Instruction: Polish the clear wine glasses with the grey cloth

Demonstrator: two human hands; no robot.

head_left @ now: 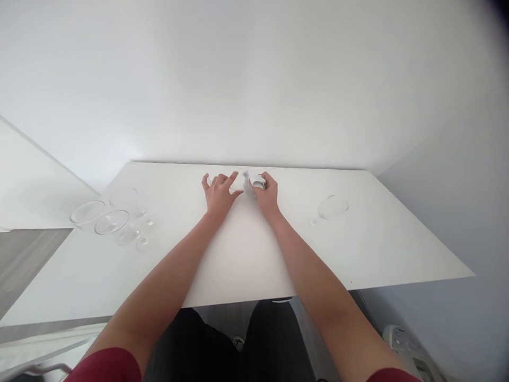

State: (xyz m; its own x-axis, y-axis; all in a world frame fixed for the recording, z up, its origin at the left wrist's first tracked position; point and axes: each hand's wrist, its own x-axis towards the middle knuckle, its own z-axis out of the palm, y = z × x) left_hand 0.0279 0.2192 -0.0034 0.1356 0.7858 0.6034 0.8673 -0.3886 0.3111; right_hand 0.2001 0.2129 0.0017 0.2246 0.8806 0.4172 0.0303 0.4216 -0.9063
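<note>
Near the back middle of the table, both my hands are at a clear glass (237, 183), whose outline is faint. My left hand (220, 195) curves around it, thumb and forefinger on either side and the other fingers bent apart. In my right hand (268, 192) is a crumpled white cloth (256, 180), or possibly a paper tissue, pressed against the glass's right end. The fingers and the cloth hide much of the glass.
Several clear glasses (112, 222) stand close together at the left of the white table (242, 265). Another clear glass (333, 207) stands alone on the right. A white wall (246, 95) rises behind the table's back edge. A pale appliance (405, 345) is on the floor at lower right.
</note>
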